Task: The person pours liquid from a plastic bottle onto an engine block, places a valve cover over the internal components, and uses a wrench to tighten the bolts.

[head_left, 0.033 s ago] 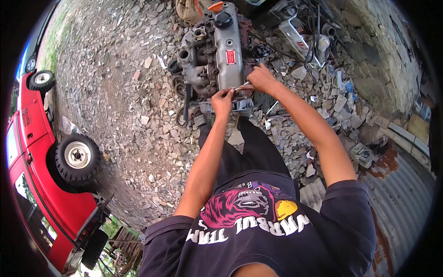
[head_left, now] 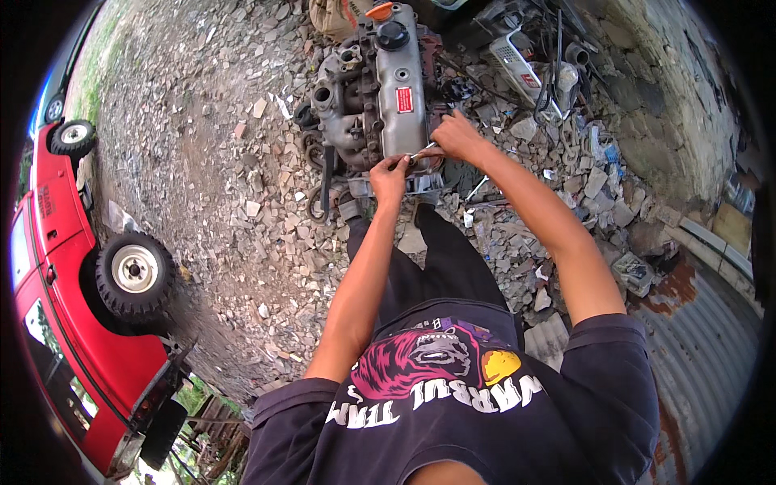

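A car engine [head_left: 402, 97] with a grey valve cover stands on the stony ground in front of my legs. At its near end my right hand [head_left: 457, 137] is closed round a slim silver hand tool [head_left: 423, 151], seemingly a wrench, whose tip reaches toward my left fingers. My left hand [head_left: 390, 179] is pinched at the near edge of the valve cover, beside that tip. Whatever is between those fingertips is too small to make out. On the cover sit a black filler cap [head_left: 392, 35] and a red label [head_left: 405, 99].
Another silver tool [head_left: 477, 188] lies on the rubble right of the engine. Beyond it are a white plastic crate [head_left: 517, 65] and scrap parts. A sack [head_left: 335, 18] rests behind the engine. A red vehicle [head_left: 97, 323] is at left; corrugated metal [head_left: 703, 356] lies at right.
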Available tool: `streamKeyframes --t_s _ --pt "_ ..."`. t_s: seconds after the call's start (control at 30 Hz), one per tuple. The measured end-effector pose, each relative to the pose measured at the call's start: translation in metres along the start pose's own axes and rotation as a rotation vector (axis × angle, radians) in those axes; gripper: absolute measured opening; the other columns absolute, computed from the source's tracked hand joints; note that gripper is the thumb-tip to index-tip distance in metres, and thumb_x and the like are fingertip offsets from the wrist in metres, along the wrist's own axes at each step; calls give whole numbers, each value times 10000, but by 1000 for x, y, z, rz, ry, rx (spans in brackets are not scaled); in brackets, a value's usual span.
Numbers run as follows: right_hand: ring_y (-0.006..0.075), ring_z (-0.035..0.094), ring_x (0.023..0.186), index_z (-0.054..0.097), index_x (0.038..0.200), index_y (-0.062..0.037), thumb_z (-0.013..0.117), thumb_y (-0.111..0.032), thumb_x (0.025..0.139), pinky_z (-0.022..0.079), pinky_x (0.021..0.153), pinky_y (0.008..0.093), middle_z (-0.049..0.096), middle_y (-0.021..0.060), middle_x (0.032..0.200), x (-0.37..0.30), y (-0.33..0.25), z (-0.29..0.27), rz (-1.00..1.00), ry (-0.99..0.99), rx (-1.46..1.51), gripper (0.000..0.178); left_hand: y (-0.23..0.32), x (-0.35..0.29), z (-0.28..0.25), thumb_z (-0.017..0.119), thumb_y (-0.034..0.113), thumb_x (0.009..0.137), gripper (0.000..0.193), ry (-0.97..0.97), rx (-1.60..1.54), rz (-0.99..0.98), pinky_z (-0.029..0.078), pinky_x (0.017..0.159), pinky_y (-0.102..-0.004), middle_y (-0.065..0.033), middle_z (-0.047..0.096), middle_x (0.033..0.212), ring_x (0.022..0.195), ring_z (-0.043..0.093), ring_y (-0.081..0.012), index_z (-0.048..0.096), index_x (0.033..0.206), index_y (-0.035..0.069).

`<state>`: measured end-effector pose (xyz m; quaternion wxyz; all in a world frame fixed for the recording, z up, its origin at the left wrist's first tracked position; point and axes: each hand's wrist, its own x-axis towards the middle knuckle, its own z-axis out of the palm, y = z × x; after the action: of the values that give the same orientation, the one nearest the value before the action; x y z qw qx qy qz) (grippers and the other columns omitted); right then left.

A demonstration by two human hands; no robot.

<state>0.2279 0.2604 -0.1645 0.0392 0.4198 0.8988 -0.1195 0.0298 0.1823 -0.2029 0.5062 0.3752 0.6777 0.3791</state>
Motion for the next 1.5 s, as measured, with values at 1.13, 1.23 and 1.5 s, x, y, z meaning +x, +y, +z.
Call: streamKeyframes --t_s 1.13,1.23,1.5 --pt "273 660 729 705 678 -140 638 -181 626 427 864 414 668 105 688 1 -32 30 303 10 1 95 24 -17 -11 647 94 830 157 -112 519 592 495 669 -365 -126 634 897 741 633 -304 686 963 20" --pt "264 662 720 701 667 -144 646 -191 628 427 830 403 668 97 681 -2 -35 31 329 3 13 82 20 -22 -9 627 96 842 152 -79 522 578 494 677 -381 -123 634 925 758 630 -323 679 970 32" --pt "250 681 704 714 689 -132 606 -200 708 416 808 379 689 120 717 -15 -58 27 514 -47 -2 129 18 -17 -13 603 117 863 167 -115 568 621 495 694 -405 -121 625 962 802 630 -343 669 1005 57"
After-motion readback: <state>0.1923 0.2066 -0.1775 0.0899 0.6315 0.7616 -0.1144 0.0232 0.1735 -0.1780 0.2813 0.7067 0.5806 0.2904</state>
